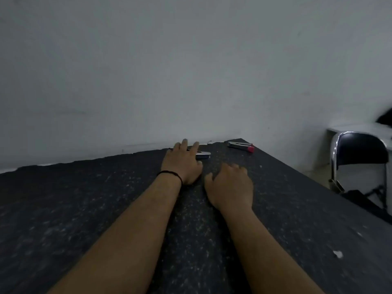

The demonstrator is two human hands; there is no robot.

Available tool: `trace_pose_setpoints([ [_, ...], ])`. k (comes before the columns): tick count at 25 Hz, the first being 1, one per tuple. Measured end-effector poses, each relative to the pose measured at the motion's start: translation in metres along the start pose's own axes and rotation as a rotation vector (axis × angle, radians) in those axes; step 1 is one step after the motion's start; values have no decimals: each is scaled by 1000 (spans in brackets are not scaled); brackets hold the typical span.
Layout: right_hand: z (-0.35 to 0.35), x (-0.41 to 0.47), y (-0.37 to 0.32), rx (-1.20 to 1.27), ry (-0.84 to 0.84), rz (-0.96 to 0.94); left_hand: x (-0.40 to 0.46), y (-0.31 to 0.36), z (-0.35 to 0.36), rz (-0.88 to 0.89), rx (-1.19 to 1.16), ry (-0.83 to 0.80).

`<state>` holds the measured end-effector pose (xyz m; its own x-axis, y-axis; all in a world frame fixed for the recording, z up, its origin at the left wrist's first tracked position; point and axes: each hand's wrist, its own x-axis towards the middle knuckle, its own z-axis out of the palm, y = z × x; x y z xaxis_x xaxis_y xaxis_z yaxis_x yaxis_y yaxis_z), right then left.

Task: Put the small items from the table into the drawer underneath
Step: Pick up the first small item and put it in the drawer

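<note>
Both my arms stretch over a dark speckled table point(84, 198). My left hand point(183, 164), with a black band at the wrist, lies flat with spread fingers on a small silver item point(203, 154) near the far edge; only the item's right end shows past the fingers. My right hand point(231, 183) rests palm down on the tabletop with fingers curled, and nothing shows in it. Farther right, near the far corner, lies a silver tool with a red end point(240, 146). The drawer is out of view.
A white wall rises right behind the table's far edge. A black folding chair with a chrome frame point(360, 164) stands off the table's right side, and a pale desk point(360, 129) sits behind it. A small white scrap point(338, 254) lies on the table at the right.
</note>
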<state>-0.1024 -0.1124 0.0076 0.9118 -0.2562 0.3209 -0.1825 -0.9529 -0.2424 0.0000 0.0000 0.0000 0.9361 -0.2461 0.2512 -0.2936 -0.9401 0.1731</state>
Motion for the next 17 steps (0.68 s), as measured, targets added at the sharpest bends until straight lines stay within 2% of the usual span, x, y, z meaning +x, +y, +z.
trace_pose_setpoints([
  [2,6,5,4,2,6,-14,7,-3,2,4,26,-60],
  [6,4,2,4,47,-7,-26,-13,-4,-3,7,-45,35],
  [9,-1,2,7,143,-56,-150,-46,3,-9,27,-113,80],
  [13,-20,-28,5,106,-32,-311,-114,11,-29,59,-124,165],
  [17,-29,-70,7,123,2,-185,-156,16,-38,1,-113,172],
])
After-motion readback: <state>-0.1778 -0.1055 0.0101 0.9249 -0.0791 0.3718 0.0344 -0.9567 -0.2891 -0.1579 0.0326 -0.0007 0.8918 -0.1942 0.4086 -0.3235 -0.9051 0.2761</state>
